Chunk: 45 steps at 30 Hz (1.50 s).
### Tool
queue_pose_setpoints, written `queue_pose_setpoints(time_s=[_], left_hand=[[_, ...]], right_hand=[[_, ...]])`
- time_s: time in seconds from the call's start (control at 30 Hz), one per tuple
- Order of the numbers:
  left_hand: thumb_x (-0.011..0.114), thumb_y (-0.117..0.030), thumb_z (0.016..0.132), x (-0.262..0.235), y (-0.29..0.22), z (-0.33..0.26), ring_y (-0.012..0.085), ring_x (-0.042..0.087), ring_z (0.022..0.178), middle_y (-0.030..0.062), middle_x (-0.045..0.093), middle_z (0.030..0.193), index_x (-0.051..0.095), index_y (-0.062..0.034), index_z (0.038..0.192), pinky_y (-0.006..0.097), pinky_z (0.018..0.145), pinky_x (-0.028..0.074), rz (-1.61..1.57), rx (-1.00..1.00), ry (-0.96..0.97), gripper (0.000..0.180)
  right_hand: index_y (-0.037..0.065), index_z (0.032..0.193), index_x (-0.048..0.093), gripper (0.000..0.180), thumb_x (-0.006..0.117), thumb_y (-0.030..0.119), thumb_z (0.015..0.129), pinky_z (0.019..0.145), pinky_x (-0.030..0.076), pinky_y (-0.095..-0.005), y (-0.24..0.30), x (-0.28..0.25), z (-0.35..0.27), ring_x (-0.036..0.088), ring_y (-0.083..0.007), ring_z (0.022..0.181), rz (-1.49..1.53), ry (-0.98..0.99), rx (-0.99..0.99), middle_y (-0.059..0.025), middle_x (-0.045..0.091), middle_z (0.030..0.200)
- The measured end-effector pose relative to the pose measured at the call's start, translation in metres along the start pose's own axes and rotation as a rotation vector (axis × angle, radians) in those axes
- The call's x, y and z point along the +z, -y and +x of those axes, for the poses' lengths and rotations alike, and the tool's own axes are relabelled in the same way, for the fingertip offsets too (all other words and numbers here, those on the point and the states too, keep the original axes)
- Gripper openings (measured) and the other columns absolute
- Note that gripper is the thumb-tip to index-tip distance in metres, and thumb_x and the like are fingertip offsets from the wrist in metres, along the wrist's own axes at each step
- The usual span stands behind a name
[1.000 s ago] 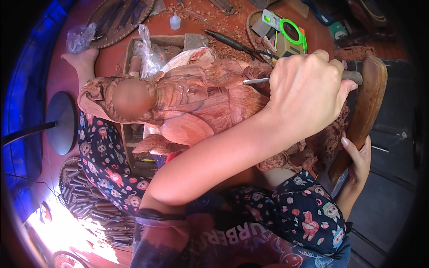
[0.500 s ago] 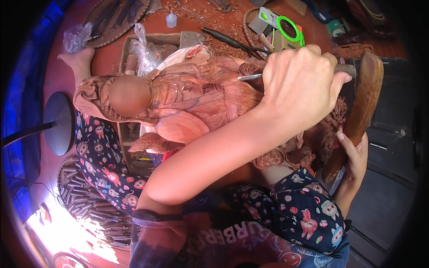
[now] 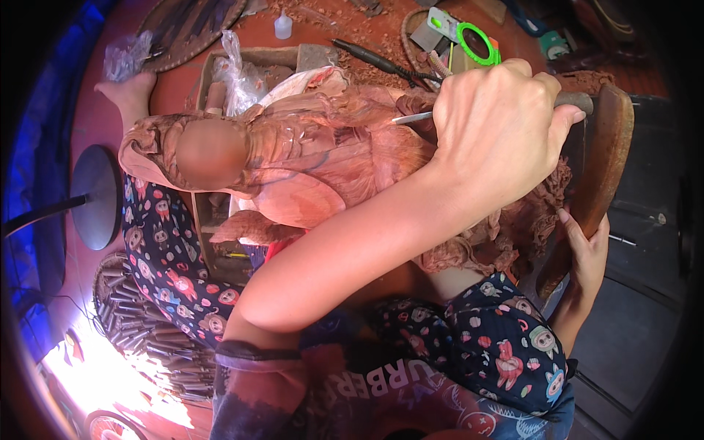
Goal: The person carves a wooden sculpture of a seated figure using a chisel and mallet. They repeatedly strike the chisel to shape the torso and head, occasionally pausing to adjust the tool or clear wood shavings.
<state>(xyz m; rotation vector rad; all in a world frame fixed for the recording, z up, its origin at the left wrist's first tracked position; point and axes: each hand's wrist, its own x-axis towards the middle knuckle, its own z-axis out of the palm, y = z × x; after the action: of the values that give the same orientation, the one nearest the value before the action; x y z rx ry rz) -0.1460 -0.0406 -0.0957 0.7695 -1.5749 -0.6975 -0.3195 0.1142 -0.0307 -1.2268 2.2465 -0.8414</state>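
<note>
A reddish carved wooden statue (image 3: pixel 297 158) lies on its back across my lap, its head to the left. My left hand (image 3: pixel 499 121), its arm crossing from the lower left, is closed around a chisel (image 3: pixel 576 103). The chisel's metal blade points left, its tip at the carved folds of the statue's middle. At the right my right hand (image 3: pixel 589 249) grips the lower end of a long, flat wooden mallet (image 3: pixel 610 158). The mallet's upper part stands beside the butt of the chisel handle; whether they touch I cannot tell.
A wooden box (image 3: pixel 209 81) with a clear plastic bag lies under the statue. Several chisels fill a round basket (image 3: pixel 150 323) at lower left. Beyond lie a black-handled corded tool (image 3: pixel 374 60), wood shavings, a small white bottle (image 3: pixel 283 26) and a green-rimmed magnifier (image 3: pixel 477 44). A lamp base (image 3: pixel 97 198) stands left.
My left hand and the chisel have shifted slightly up and right. The mallet has moved a little to the right with my right hand. Both holds are unchanged.
</note>
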Motion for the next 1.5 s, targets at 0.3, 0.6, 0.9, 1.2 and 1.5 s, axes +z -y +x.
queue_pose_setpoints(time_s=[0.3, 0.6, 0.9, 1.2, 1.5], left_hand=[[0.073, -0.031, 0.075, -0.006, -0.007, 0.001, 0.0321, 0.063, 0.057, 0.0141, 0.061, 0.067, 0.071, -0.0038, 0.077, 0.042, 0.051, 0.048, -0.116, 0.011, -0.039, 0.027], [0.071, -0.03, 0.077, -0.019, -0.021, -0.009, 0.0299, 0.064, 0.06, 0.0137, 0.061, 0.067, 0.068, -0.0027, 0.075, 0.04, 0.051, 0.049, -0.067, 0.033, 0.011, 0.027], [0.068, -0.031, 0.081, -0.007, -0.013, 0.003, 0.0304, 0.066, 0.063, 0.0144, 0.064, 0.07, 0.069, -0.0022, 0.077, 0.041, 0.055, 0.051, -0.022, 0.004, 0.118, 0.029], [0.068, -0.032, 0.08, -0.007, -0.006, 0.001, 0.0313, 0.065, 0.06, 0.0148, 0.063, 0.067, 0.069, -0.002, 0.079, 0.041, 0.054, 0.05, 0.007, 0.005, 0.077, 0.03], [0.069, -0.033, 0.079, -0.007, -0.006, -0.004, 0.0308, 0.064, 0.058, 0.014, 0.063, 0.065, 0.07, -0.0031, 0.074, 0.04, 0.052, 0.05, -0.014, 0.03, 0.093, 0.03]], right_hand=[[0.001, 0.108, 0.055, 0.03, 0.07, 0.003, 0.082, 0.073, 0.045, -0.0242, 0.007, 0.001, -0.015, 0.056, -0.0099, 0.082, -0.108, -0.14, -0.169, -0.0028, 0.059, 0.09], [-0.001, 0.109, 0.055, 0.032, 0.071, 0.005, 0.081, 0.072, 0.044, -0.024, 0.001, -0.009, -0.014, 0.055, -0.0101, 0.081, -0.139, -0.124, -0.156, -0.0038, 0.059, 0.092], [-0.001, 0.112, 0.055, 0.037, 0.073, 0.007, 0.08, 0.074, 0.044, -0.024, 0.003, -0.001, -0.012, 0.055, -0.0107, 0.081, -0.058, -0.111, -0.125, -0.0033, 0.058, 0.09], [-0.002, 0.111, 0.056, 0.039, 0.074, 0.006, 0.078, 0.074, 0.044, -0.0246, 0.006, 0.003, -0.013, 0.055, -0.011, 0.081, -0.032, -0.115, -0.088, -0.0038, 0.058, 0.089], [-0.001, 0.11, 0.056, 0.036, 0.072, 0.002, 0.079, 0.074, 0.045, -0.0247, 0.002, 0.006, -0.014, 0.056, -0.0101, 0.082, -0.111, -0.16, -0.177, -0.0034, 0.059, 0.09]])
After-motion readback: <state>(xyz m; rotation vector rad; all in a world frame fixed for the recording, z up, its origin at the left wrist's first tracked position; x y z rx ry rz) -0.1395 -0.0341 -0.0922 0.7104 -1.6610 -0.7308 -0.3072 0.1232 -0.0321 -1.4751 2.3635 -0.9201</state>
